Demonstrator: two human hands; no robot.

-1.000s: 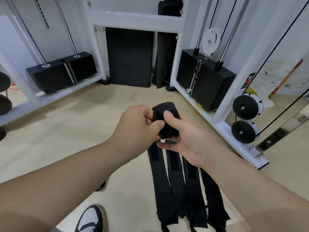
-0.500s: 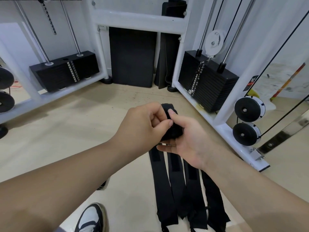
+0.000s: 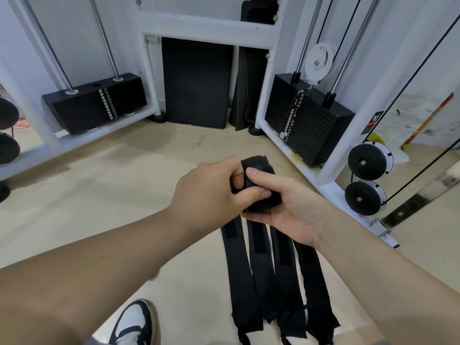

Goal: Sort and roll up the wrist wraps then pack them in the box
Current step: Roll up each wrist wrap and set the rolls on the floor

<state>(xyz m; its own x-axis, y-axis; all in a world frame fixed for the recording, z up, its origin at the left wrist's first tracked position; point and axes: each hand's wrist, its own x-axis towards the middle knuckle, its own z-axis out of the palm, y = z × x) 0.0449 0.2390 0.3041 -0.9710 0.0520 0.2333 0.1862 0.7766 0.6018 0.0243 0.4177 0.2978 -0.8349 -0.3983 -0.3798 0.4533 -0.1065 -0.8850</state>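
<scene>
My left hand [image 3: 209, 195] and right hand [image 3: 286, 205] both pinch the roll [image 3: 258, 192]; soft, light, springy, so I'd clamp its outer end.

A pale beige floor [image 3: 99, 195] runs to a white wall [image 3: 74, 33]. A white cable-machine frame [image 3: 206, 26] fills the corner. A black weight stack [image 3: 94, 103] sits low on the left, and a taller stack [image 3: 306, 120] stands on the right, each on chrome rods [image 3: 104, 38]. Between them a black pad [image 3: 196, 83] and a dark mat [image 3: 245, 90] lean upright. A white pulley [image 3: 319, 61] hangs over the right stack, and two black wheels [image 3: 369, 161] are mounted on the frame's right post. The light is soft and even.
</scene>
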